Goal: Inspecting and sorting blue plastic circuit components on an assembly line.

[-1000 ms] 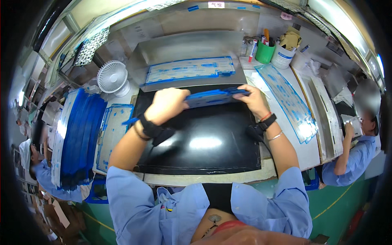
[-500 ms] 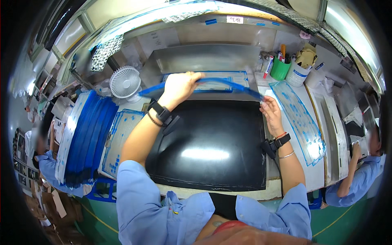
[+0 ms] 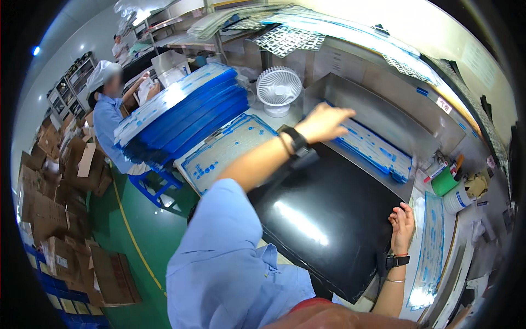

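I see a factory assembly floor: stacked blue trays (image 3: pixel 181 118), cardboard boxes (image 3: pixel 60 219), steel workbench (image 3: pixel 378 104), and a capped co-worker (image 3: pixel 109 109).

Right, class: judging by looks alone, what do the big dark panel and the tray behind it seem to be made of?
The dark panel looks like glossy black glass or plastic: a bright light streak reflects off its flat face. The tray behind it looks like brushed sheet metal, dull grey with soft reflections. The left hand reaches over a thin sheet in it, apparently clear plastic with blue edging.

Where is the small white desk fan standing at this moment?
In the head view the white fan stands upper centre, at the back of the bench, beyond the left hand and right of the stack of blue trays.
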A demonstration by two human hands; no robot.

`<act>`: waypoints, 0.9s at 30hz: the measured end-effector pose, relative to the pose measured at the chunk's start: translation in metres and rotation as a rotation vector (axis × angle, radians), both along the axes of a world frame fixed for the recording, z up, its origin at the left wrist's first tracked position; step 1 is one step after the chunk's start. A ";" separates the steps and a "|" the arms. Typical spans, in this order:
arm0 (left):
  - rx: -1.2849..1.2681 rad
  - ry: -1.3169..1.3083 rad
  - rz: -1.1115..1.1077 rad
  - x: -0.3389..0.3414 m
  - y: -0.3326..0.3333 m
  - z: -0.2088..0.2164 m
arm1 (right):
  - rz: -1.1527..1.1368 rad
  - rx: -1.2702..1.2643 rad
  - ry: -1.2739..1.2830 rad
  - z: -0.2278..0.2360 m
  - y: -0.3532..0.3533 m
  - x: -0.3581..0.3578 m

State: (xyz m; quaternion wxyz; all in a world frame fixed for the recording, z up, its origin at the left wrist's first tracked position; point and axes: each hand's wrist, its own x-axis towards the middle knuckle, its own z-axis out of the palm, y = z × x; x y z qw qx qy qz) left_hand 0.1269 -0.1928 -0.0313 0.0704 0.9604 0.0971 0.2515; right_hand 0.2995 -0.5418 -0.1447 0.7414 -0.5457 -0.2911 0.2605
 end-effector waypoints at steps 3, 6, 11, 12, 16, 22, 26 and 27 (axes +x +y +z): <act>0.097 -0.132 0.160 -0.120 0.027 0.068 | 0.048 -0.024 -0.009 0.000 0.009 -0.002; 0.111 -0.112 0.434 -0.254 0.072 0.108 | 0.054 -0.006 -0.021 -0.011 0.002 0.006; 0.198 0.258 1.420 -0.468 0.058 0.128 | 0.016 -0.077 -0.058 -0.011 0.002 0.007; 0.192 0.224 1.524 -0.516 0.059 0.115 | 0.048 -0.070 -0.059 -0.010 0.008 0.006; -0.432 -0.066 1.463 -0.584 0.075 0.077 | 0.038 -0.109 -0.028 0.001 0.026 -0.011; -0.196 -0.213 1.354 -0.573 0.070 0.085 | 0.239 -0.188 -0.385 0.024 0.056 -0.052; -0.396 -0.497 1.233 -0.585 0.068 0.088 | 0.419 -0.181 -0.499 0.041 0.077 -0.083; -0.148 -0.241 1.390 -0.580 0.064 0.088 | 0.453 -0.192 -0.498 0.045 0.080 -0.092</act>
